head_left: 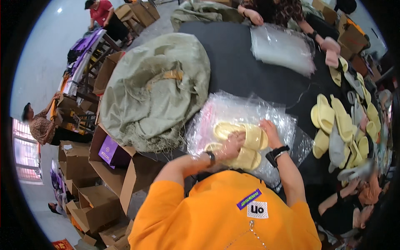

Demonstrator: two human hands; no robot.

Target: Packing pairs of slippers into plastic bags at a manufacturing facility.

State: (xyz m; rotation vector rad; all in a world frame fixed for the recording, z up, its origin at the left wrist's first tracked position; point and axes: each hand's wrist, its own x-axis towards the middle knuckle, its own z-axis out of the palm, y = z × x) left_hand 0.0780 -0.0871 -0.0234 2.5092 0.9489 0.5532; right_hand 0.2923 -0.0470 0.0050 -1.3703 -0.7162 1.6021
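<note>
A pair of pale yellow slippers lies in front of me on a stack of clear plastic bags. My left hand is over the slippers at their middle, its fingers bent around their inner edges. At their strap end, my right hand is closed at the edge of a clear plastic bag, close against the upper slipper. The film is see-through, so I cannot tell how much of the slippers is inside it. Dark bands circle both my wrists.
A large grey-green woven sack lies left on the dark table. Several yellow and grey slippers are heaped right. Another bag stack lies far, near a co-worker's hand holding pink slippers. Open cardboard boxes stand left.
</note>
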